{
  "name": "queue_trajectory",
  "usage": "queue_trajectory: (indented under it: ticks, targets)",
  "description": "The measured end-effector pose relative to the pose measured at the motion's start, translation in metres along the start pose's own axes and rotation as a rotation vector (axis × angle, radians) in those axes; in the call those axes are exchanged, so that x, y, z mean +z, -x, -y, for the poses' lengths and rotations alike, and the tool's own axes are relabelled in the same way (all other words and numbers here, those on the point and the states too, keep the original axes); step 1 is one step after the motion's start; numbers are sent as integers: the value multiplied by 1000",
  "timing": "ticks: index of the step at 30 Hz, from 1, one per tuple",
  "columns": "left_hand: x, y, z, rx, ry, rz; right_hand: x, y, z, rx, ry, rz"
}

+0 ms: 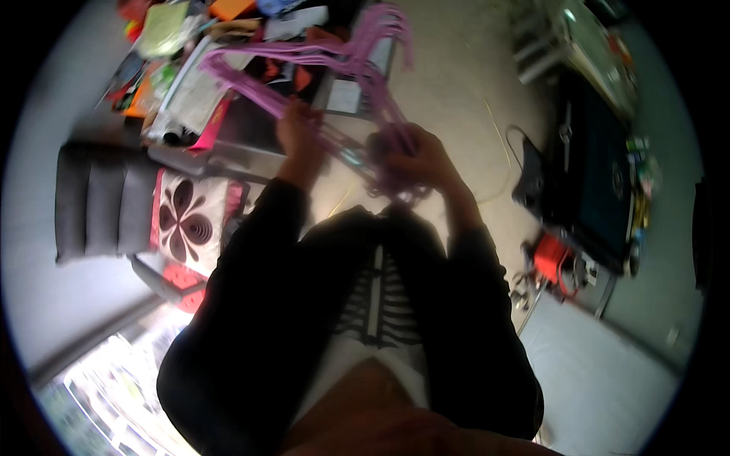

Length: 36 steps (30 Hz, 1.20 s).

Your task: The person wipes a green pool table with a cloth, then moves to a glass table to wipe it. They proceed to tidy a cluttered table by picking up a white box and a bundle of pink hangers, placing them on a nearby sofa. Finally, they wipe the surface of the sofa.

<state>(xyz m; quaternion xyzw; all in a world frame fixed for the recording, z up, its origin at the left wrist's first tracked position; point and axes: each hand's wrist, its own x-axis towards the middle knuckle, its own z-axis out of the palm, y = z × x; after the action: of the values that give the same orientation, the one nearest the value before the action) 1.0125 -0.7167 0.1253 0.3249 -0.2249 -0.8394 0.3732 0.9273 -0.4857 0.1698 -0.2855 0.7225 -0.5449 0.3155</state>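
Several pink-purple clothes hangers are held together as a bundle in front of me, their hooks at the top, pointing away from my body. My left hand is closed around the long bars near the middle. At the other end of the bundle, my right hand grips the bars close to a corner. The hangers' near end, below my right hand, is blurred.
A cluttered dark table stands ahead on the left, beside a grey chair with a flower-patterned cushion. On the right are a large black case-like object, a red device and a thin yellow cord on the floor.
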Motion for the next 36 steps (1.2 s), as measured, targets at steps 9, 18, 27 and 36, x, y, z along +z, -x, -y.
queue_trajectory:
  ticks: [9,18,27,36]
  targets:
    - [12,-17,-6,-60,-555,351,-81,-84,-55,145,-219,150]
    - [-137,-14,27,-142,-366,-142,-182,-143,-104,310,-328,-30]
    - [-166,-26,13,-5,-37,-254,-186,-191,-100,356,-303,73]
    - [-227,-122,-73,91,-10,-588,-133,-187,-92,285,-256,192]
